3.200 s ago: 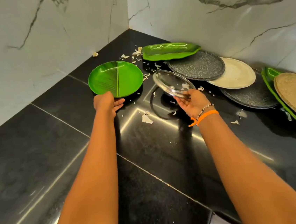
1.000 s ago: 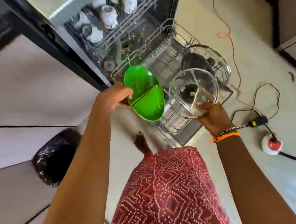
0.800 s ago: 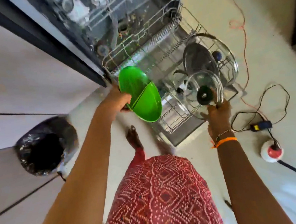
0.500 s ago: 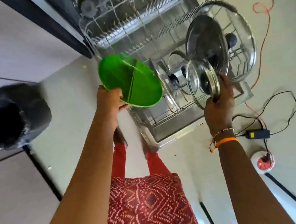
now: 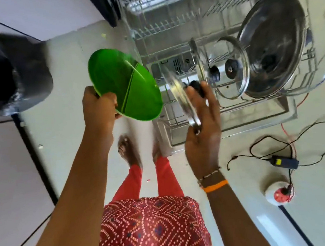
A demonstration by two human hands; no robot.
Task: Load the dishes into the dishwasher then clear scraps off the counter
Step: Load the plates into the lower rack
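1. Left hand (image 5: pixel 98 104) grips the round green plastic plate (image 5: pixel 124 84) by its rim, beside the rack.
2. Right hand (image 5: pixel 201 126) clasps a clear glass lid (image 5: pixel 181 96) edge-on over the wire dishwasher rack (image 5: pixel 167 28).
3. Three lids already racked; these two wait, and by my reckoning scraps come later.

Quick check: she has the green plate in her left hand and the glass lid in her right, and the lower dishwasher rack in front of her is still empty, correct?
Not quite. The head view shows the lower rack already holding lids, including a large steel lid and a glass lid. The rest stands: green plate in the left hand, a glass lid in the right hand.
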